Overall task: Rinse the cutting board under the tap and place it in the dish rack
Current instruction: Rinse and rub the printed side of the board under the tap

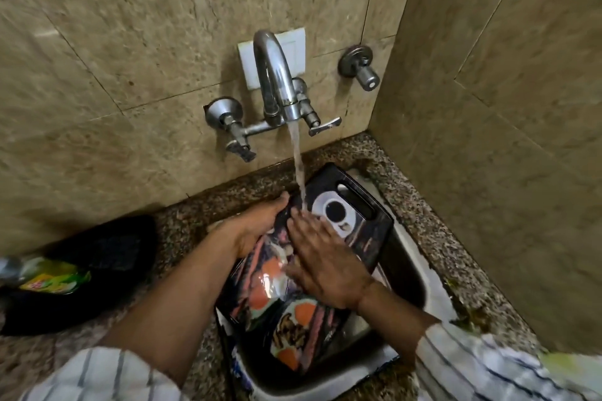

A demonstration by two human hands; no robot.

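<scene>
Rinsing under way, by the look of it; placing in a rack not yet begun, and no dish rack anywhere in view

Dark rectangular plastic cutting board with a printed coffee-cup picture and slotted handle, tilted in the small steel sink, handle end up and away, near end down in the basin below both wrists

Left hand curled round the board's left edge, fingers wrapped behind, thumb side on top: a partly closed hold, steadying

Right hand flat and spread, palm down on the printed face, gripping nothing, merely pressing or rubbing

Stream from the chrome wall-mounted tap landing just beyond the right fingertips, between the two hands

To the left of the left forearm, on the speckled granite counter, a green-labelled bottle lying against something black, too blurred to identify

Possible trouble from here:
- Wet, slick surface plus a one-sided hold: likely slip of the board down into the basin if the flat hand lifts first
- Water hitting a tilted face: splash onto counter and striped sleeves
- Only the upper face under the stream: back and lower end perhaps left unrinsed unless turned
- Tap left running during the carry
</scene>
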